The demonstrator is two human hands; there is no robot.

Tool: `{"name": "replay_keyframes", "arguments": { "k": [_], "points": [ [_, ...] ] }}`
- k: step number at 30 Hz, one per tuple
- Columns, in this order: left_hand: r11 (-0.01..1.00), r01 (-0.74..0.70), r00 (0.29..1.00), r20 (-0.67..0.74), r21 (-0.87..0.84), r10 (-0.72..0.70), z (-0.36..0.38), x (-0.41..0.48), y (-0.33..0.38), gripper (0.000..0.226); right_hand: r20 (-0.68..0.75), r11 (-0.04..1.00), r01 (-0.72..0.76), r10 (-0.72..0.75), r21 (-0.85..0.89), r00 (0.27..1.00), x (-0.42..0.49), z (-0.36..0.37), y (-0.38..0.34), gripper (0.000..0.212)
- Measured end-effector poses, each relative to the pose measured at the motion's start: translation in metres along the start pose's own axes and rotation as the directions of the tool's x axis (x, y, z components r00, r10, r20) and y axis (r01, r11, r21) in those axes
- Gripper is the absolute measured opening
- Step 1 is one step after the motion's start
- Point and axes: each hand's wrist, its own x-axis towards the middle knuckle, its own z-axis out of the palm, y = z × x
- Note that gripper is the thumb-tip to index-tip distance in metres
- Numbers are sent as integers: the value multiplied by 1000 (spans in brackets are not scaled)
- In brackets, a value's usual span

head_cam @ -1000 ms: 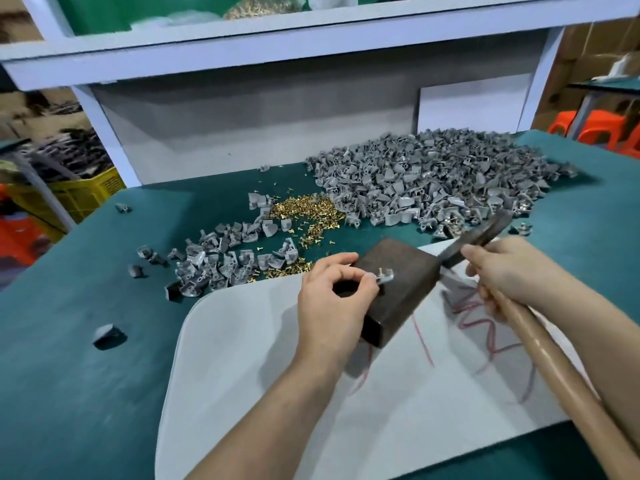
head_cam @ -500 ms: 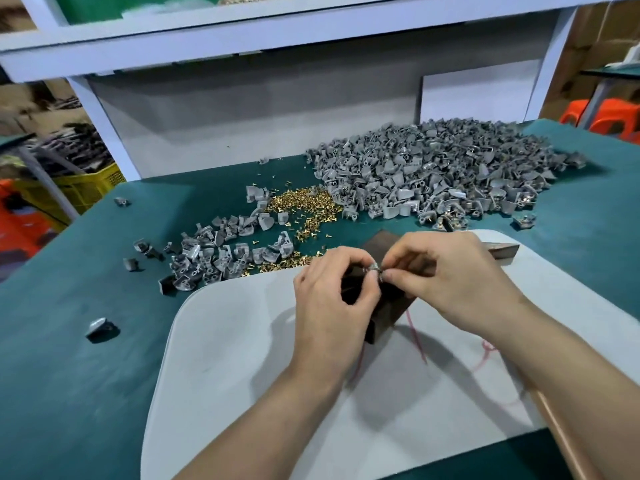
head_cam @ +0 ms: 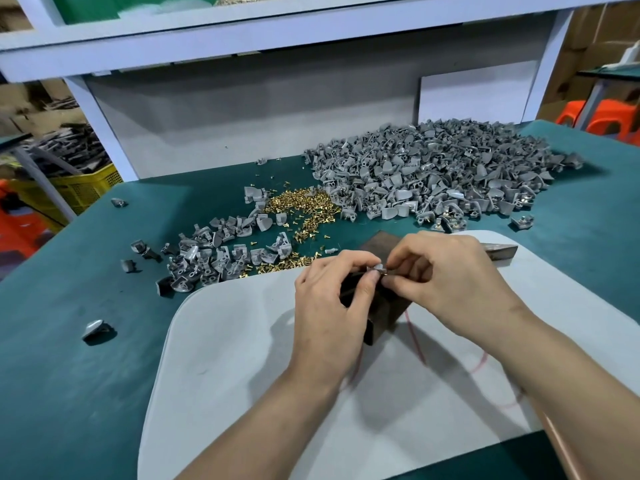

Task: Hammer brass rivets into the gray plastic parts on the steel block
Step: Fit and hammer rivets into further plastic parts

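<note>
A dark steel block [head_cam: 380, 244] sits on a pale grey mat [head_cam: 242, 358], mostly hidden behind my hands. My left hand [head_cam: 329, 303] pinches a small gray plastic part [head_cam: 376, 269] on top of the block. My right hand [head_cam: 446, 282] meets it from the right, fingertips pinching at the same part; a rivet there is too small to make out. The hammer lies on the mat behind my right hand, its head [head_cam: 502, 251] pointing right and its wooden handle [head_cam: 561, 441] running under my right forearm. Loose brass rivets [head_cam: 304, 209] lie beyond the block.
A large heap of gray parts [head_cam: 433, 174] fills the back right of the green table [head_cam: 69, 358]. A smaller group of gray parts [head_cam: 214, 261] lies left of the rivets, with a few strays further left. A grey shelf frame [head_cam: 277, 29] stands behind.
My right hand has laid the hammer down on the mat and come to the part on the block. My left hand has kept its pinch on the part.
</note>
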Motion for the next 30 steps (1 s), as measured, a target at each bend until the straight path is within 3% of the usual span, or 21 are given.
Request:
{"name": "replay_keyframes", "arguments": {
  "k": [11,22,25,30],
  "points": [
    [996,-1,1000,0,-90,1,-1,0,-1,37,12,992,-56,55,115,998,0,2,1,19],
    [994,-60,998,2,-86,61,-1,-1,-2,24,-63,998,34,-32,43,998,-2,3,0,16],
    [992,-86,996,-14,-91,85,-2,1,-2,25,-46,993,121,-121,-3,992,-3,2,1,17],
    [990,-32,999,-10,-139,31,-2,2,-2,33,-57,993,104,-101,60,993,-5,2,0,13]
  ]
}}
